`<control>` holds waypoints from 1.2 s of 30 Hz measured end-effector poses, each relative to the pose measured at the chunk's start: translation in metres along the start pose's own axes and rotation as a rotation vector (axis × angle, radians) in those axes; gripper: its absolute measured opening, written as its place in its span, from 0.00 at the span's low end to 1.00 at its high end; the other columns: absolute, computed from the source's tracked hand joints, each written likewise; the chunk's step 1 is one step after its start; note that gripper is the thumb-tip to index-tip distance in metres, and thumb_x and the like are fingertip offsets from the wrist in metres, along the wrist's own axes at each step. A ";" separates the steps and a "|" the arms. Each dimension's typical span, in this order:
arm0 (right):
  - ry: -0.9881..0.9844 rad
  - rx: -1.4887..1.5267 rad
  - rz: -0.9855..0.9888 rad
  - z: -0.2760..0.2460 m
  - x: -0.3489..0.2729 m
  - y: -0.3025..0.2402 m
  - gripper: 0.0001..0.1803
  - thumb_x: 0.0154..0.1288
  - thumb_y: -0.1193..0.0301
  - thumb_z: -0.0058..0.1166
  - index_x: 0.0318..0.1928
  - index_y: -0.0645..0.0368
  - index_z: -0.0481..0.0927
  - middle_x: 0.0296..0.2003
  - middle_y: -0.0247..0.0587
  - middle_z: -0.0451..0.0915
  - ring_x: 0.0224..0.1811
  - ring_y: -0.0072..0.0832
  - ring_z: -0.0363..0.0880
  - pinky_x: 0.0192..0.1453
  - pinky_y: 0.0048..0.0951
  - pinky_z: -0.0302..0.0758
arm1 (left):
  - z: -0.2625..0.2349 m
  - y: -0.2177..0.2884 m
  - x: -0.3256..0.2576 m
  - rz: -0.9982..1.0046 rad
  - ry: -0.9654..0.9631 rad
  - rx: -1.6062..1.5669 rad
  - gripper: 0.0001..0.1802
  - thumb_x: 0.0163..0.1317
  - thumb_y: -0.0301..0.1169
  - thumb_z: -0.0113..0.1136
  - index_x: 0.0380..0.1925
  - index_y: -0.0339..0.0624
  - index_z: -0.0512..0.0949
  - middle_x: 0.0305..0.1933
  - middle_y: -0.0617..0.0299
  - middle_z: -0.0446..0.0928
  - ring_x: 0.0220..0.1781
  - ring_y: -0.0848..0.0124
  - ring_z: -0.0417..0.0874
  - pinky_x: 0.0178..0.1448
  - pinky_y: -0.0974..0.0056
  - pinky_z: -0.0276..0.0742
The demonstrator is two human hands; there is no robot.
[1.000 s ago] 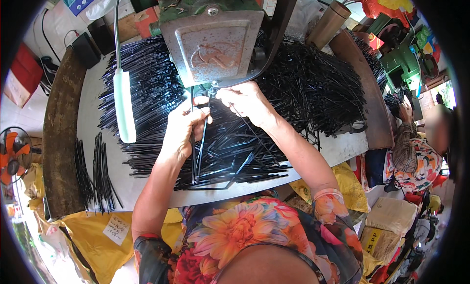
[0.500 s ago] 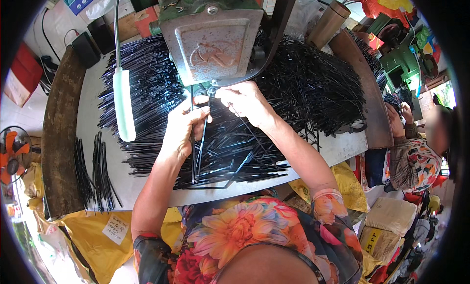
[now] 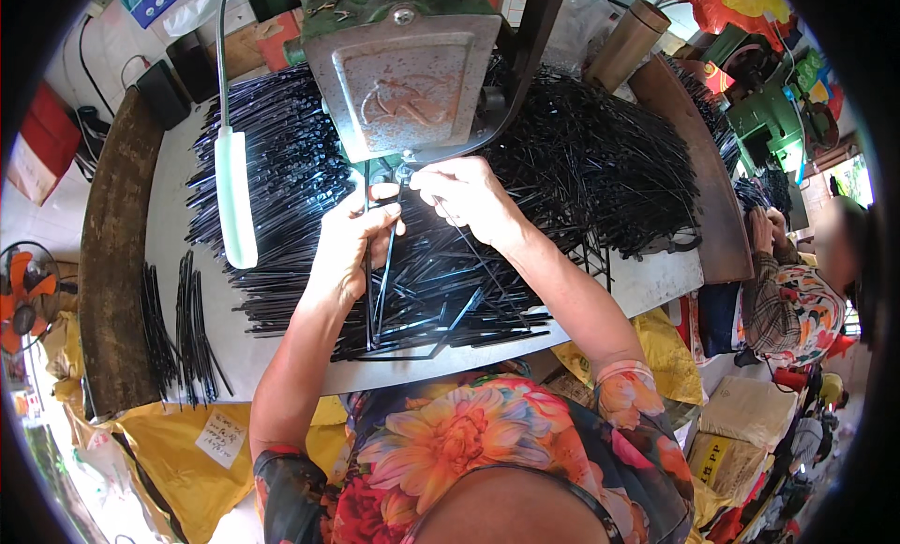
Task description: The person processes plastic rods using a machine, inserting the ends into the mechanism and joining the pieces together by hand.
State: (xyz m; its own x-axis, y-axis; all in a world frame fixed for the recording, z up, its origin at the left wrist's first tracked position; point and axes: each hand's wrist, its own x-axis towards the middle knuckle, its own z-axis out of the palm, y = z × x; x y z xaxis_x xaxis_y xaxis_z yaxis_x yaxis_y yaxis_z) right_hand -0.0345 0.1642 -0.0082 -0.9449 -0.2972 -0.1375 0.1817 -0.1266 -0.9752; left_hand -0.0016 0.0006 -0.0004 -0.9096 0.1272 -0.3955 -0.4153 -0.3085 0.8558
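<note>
My left hand (image 3: 345, 242) is closed on thin black rods (image 3: 370, 305), pinched between thumb and fingers, with their long ends hanging toward the table's near edge. Just right of it, my right hand (image 3: 476, 199) is closed in a pinch on another thin black rod (image 3: 480, 255), which slants down to the right. Both sets of fingertips are directly below the head of a green and grey machine (image 3: 408, 94), where the rods' upper ends meet. The small parts at that point are too fine to make out.
Heaps of black rods (image 3: 609, 160) cover much of the white table (image 3: 192, 342), with smaller bundles (image 3: 192, 328) at the left. A lit lamp (image 3: 236, 202) hangs left of the machine. Wooden boards (image 3: 117, 253) edge the table. Another person (image 3: 797, 300) works at far right.
My hands and the rods in them stay almost in place under the machine. At the far right, the other person's hands and forearm have shifted.
</note>
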 end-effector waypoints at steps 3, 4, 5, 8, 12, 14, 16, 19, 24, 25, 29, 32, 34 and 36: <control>-0.063 -0.001 0.069 -0.001 -0.002 -0.005 0.07 0.57 0.72 0.49 0.27 0.64 0.76 0.17 0.29 0.68 0.12 0.10 0.59 0.12 0.12 0.52 | -0.004 0.000 -0.001 0.029 -0.012 0.053 0.06 0.51 0.26 0.56 0.31 0.40 0.74 0.18 0.65 0.72 0.10 0.84 0.59 0.13 0.79 0.52; -0.060 0.000 0.068 -0.002 -0.003 -0.005 0.07 0.57 0.72 0.49 0.27 0.64 0.76 0.17 0.29 0.68 0.12 0.10 0.59 0.12 0.12 0.52 | -0.006 0.000 -0.001 0.056 -0.036 0.106 0.04 0.51 0.26 0.56 0.27 0.39 0.74 0.17 0.65 0.71 0.10 0.83 0.59 0.14 0.78 0.52; -0.055 0.040 0.089 -0.003 -0.005 -0.005 0.08 0.56 0.72 0.50 0.25 0.64 0.74 0.16 0.30 0.68 0.11 0.12 0.60 0.10 0.14 0.52 | -0.010 0.000 -0.001 0.048 -0.064 0.138 0.04 0.51 0.28 0.57 0.22 0.39 0.74 0.16 0.66 0.70 0.10 0.82 0.59 0.14 0.77 0.53; -0.067 0.088 0.117 -0.002 -0.011 -0.005 0.08 0.56 0.73 0.50 0.24 0.66 0.73 0.15 0.32 0.68 0.10 0.14 0.61 0.10 0.15 0.54 | -0.012 -0.001 -0.006 0.022 -0.055 0.115 0.04 0.51 0.28 0.56 0.22 0.39 0.74 0.15 0.67 0.69 0.10 0.82 0.59 0.14 0.77 0.53; -0.069 0.118 0.021 0.003 -0.012 -0.005 0.09 0.56 0.74 0.49 0.22 0.66 0.73 0.15 0.32 0.67 0.11 0.14 0.63 0.11 0.15 0.55 | -0.002 -0.002 -0.008 0.049 -0.033 0.126 0.05 0.53 0.30 0.55 0.24 0.40 0.74 0.15 0.69 0.69 0.12 0.85 0.58 0.16 0.78 0.51; -0.036 0.142 -0.049 0.007 -0.010 -0.003 0.09 0.57 0.74 0.49 0.21 0.66 0.72 0.14 0.32 0.67 0.11 0.14 0.63 0.11 0.15 0.55 | 0.000 -0.007 -0.004 0.069 -0.035 0.125 0.05 0.53 0.30 0.55 0.23 0.41 0.74 0.15 0.70 0.68 0.12 0.85 0.57 0.16 0.79 0.50; -0.017 0.154 -0.038 0.010 -0.009 0.000 0.10 0.57 0.74 0.48 0.21 0.66 0.72 0.14 0.32 0.67 0.11 0.14 0.63 0.11 0.15 0.56 | 0.006 -0.009 -0.003 0.089 -0.001 0.068 0.05 0.53 0.29 0.55 0.22 0.41 0.74 0.15 0.70 0.68 0.12 0.85 0.57 0.16 0.79 0.50; -0.005 0.086 -0.087 0.012 -0.007 0.004 0.10 0.59 0.71 0.46 0.24 0.64 0.72 0.17 0.31 0.68 0.14 0.13 0.63 0.14 0.14 0.58 | 0.008 -0.014 0.003 0.114 0.018 0.044 0.04 0.53 0.28 0.55 0.22 0.41 0.73 0.14 0.69 0.68 0.12 0.84 0.58 0.15 0.78 0.50; -0.034 0.066 -0.091 0.013 -0.001 0.007 0.10 0.59 0.72 0.46 0.23 0.64 0.72 0.16 0.31 0.68 0.14 0.14 0.64 0.13 0.14 0.59 | 0.004 -0.016 0.005 0.163 0.018 0.060 0.04 0.53 0.28 0.55 0.22 0.41 0.73 0.15 0.68 0.69 0.12 0.84 0.59 0.15 0.77 0.51; -0.040 0.064 -0.101 0.013 0.000 0.007 0.11 0.59 0.72 0.46 0.22 0.64 0.72 0.16 0.32 0.69 0.14 0.14 0.64 0.13 0.14 0.59 | 0.003 -0.017 0.007 0.148 0.024 0.048 0.03 0.53 0.26 0.55 0.23 0.40 0.73 0.15 0.67 0.69 0.11 0.84 0.58 0.14 0.77 0.50; -0.030 0.074 -0.078 0.011 0.001 0.010 0.10 0.59 0.72 0.46 0.23 0.65 0.73 0.16 0.33 0.70 0.13 0.15 0.65 0.13 0.14 0.60 | 0.005 -0.014 0.010 0.081 0.032 0.008 0.02 0.52 0.25 0.55 0.23 0.39 0.73 0.15 0.67 0.69 0.11 0.83 0.58 0.14 0.76 0.51; 0.028 0.131 -0.035 0.012 0.001 0.009 0.10 0.58 0.74 0.47 0.22 0.66 0.73 0.14 0.35 0.69 0.10 0.16 0.65 0.10 0.16 0.60 | 0.007 -0.012 0.010 0.031 -0.022 -0.040 0.04 0.54 0.27 0.53 0.24 0.39 0.72 0.16 0.67 0.69 0.11 0.83 0.58 0.15 0.77 0.54; 0.017 0.187 -0.025 0.013 0.001 0.011 0.11 0.58 0.73 0.48 0.22 0.67 0.73 0.14 0.36 0.70 0.11 0.17 0.67 0.11 0.17 0.62 | 0.006 -0.010 0.008 0.021 -0.025 -0.032 0.04 0.54 0.27 0.52 0.25 0.38 0.72 0.17 0.67 0.69 0.12 0.84 0.56 0.16 0.78 0.54; -0.018 0.115 -0.016 0.007 -0.001 0.008 0.11 0.56 0.72 0.50 0.22 0.67 0.73 0.15 0.38 0.72 0.12 0.19 0.69 0.11 0.17 0.65 | 0.007 -0.007 0.009 -0.015 -0.014 -0.025 0.04 0.55 0.28 0.52 0.25 0.39 0.72 0.17 0.68 0.68 0.12 0.84 0.57 0.16 0.79 0.53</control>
State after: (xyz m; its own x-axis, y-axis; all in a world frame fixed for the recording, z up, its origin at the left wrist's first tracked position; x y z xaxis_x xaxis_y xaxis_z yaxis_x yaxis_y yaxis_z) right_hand -0.0301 0.1573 -0.0151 -0.9432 -0.3107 -0.1176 0.1972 -0.2386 -0.9509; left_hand -0.0067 0.0108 -0.0076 -0.9035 0.1447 -0.4034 -0.4284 -0.3296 0.8413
